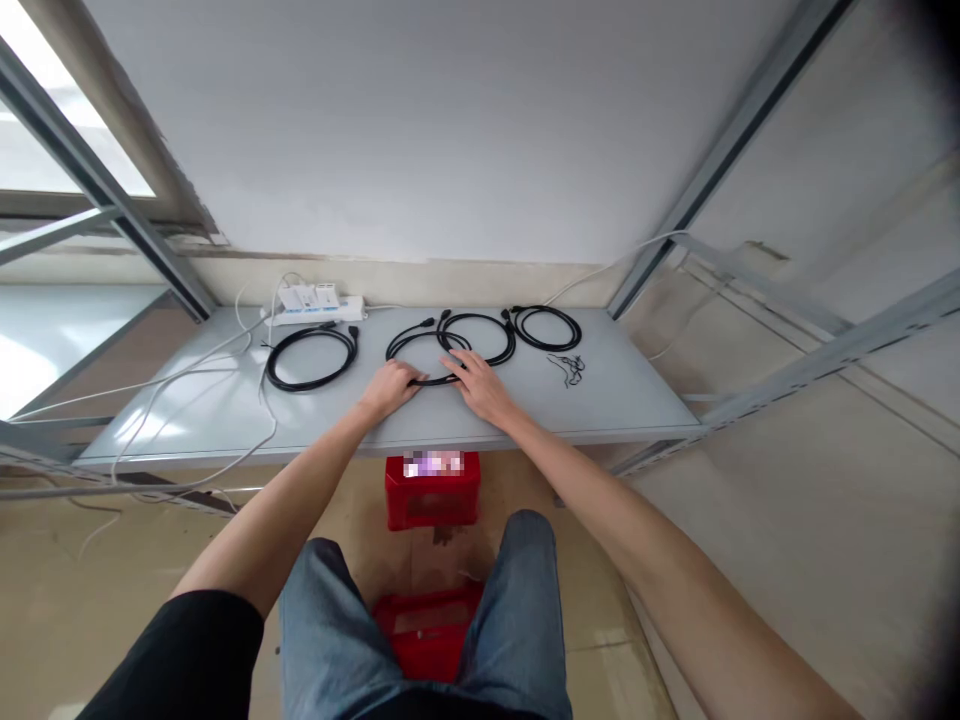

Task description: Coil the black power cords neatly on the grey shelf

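A black cable coil lies on the grey shelf, its plug ends toward the back. My left hand is closed on the lower left of the loop. On the loop's right side is my right hand, its fingers bent over the cable and slightly apart; the palm hides part of the coil. Just behind that hand, a second black cable coil overlaps the first. Farther right sits another coil, with thin black twist ties in front. A separate coil rests to the left.
A white power strip with white adapters stands at the back left. White cords trail over the shelf's left end. Metal posts frame the shelf. Below it are a red box and a red stool-like object.
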A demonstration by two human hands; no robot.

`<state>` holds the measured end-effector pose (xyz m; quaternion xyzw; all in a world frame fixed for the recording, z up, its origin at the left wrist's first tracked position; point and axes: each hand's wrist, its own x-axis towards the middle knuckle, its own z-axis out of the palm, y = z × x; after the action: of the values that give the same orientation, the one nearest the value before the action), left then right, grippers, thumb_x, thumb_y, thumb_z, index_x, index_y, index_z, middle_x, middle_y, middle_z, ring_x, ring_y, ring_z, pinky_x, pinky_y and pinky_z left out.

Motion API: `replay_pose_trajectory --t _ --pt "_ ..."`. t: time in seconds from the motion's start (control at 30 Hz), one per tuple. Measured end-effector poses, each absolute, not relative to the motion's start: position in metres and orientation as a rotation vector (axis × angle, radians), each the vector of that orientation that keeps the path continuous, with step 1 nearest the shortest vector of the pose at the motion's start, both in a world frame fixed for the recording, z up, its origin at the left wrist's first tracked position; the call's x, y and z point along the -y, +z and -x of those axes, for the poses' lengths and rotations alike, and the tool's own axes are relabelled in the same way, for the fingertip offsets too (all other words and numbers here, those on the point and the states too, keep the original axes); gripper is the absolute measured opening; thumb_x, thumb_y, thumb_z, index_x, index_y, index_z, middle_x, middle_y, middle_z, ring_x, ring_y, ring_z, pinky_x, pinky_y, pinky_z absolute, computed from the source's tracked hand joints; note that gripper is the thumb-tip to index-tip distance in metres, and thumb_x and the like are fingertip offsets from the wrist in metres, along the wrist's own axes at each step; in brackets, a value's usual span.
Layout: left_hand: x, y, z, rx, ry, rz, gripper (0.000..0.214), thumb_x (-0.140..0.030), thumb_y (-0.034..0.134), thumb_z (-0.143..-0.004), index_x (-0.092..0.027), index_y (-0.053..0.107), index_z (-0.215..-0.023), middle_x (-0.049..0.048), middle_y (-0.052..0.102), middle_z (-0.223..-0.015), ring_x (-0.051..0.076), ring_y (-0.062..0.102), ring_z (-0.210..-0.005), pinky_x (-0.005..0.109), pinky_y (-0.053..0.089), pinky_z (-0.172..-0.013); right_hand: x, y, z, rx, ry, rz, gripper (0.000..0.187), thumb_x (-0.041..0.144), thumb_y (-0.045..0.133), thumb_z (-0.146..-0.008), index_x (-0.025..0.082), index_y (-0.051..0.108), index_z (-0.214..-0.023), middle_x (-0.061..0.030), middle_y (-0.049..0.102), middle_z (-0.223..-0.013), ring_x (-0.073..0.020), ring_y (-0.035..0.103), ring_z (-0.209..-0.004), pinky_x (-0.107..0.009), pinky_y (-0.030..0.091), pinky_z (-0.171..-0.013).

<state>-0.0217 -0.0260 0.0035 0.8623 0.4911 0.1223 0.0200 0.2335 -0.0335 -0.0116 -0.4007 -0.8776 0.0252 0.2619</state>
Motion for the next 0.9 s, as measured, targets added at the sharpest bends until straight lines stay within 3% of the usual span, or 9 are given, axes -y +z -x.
replay_pose_trajectory --t 0.13,0.27,0.4,0.5,0.67,0.9 --pt "0.026 0.002 0.022 -1.613 0.368 -2.681 0.047 -0.039 0.041 -0.112 -0.017 0.078 -0.093 0.0161 0.076 -0.097 0.031 0.069 -0.101 0.041 0.049 -0.092 0.029 -0.017 -0.234 2.371 0.048 1.087 0.067 0.010 0.043 -0.102 0.027 0.046 -0.167 -0.0084 0.043 -0.171 -0.0297 0.033 -0.161 -0.059 0.029 -0.135" --pt "0.023 -0.001 0.023 -1.655 0.352 -2.649 0.040 -0.034 0.045 -0.109 -0.017 0.080 -0.102 0.0164 0.074 -0.100 0.031 0.068 -0.103 0.040 0.050 -0.092 0.032 -0.015 -0.234 2.394 0.016 1.044 0.068 0.010 0.050 -0.097 0.021 0.049 -0.164 -0.0109 0.037 -0.174 -0.0301 0.030 -0.163 -0.058 0.025 -0.137" --pt "0.018 -0.005 0.025 -1.599 0.394 -2.613 0.033 -0.029 0.051 -0.105 -0.018 0.082 -0.107 0.0147 0.075 -0.099 0.030 0.069 -0.101 0.039 0.050 -0.094 0.041 -0.009 -0.227 2.433 0.046 0.938 0.052 0.031 0.061 -0.104 0.021 0.057 -0.155 -0.0147 0.056 -0.157 -0.0313 0.049 -0.149 -0.057 0.034 -0.132" --pt "0.016 -0.008 0.025 -1.565 0.435 -2.608 0.032 -0.029 0.053 -0.103 -0.018 0.082 -0.095 0.0140 0.074 -0.093 0.029 0.069 -0.096 0.039 0.050 -0.091 0.045 -0.009 -0.213 2.476 0.121 0.897 0.045 0.048 0.057 -0.110 0.019 0.063 -0.144 -0.0141 0.069 -0.133 -0.0293 0.060 -0.131 -0.048 0.047 -0.119" --pt "0.015 -0.011 0.025 -1.595 0.491 -2.605 0.034 -0.030 0.055 -0.102 -0.021 0.076 -0.077 0.0137 0.070 -0.087 0.029 0.066 -0.091 0.042 0.048 -0.087 0.040 -0.012 -0.192 2.493 0.192 1.021 0.032 0.038 0.050 -0.115 0.018 0.065 -0.135 -0.0123 0.074 -0.128 -0.0260 0.065 -0.120 -0.041 0.045 -0.106" --pt "0.021 -0.004 0.023 -1.460 0.584 -2.790 0.024 -0.025 0.058 -0.101 -0.022 0.067 -0.078 0.0130 0.070 -0.091 0.033 0.059 -0.109 0.047 0.047 -0.095 0.038 -0.010 -0.192 2.548 0.165 1.155 0.027 0.029 0.049 -0.116 0.017 0.071 -0.128 -0.0118 0.077 -0.114 -0.0246 0.067 -0.111 -0.037 0.039 -0.100"
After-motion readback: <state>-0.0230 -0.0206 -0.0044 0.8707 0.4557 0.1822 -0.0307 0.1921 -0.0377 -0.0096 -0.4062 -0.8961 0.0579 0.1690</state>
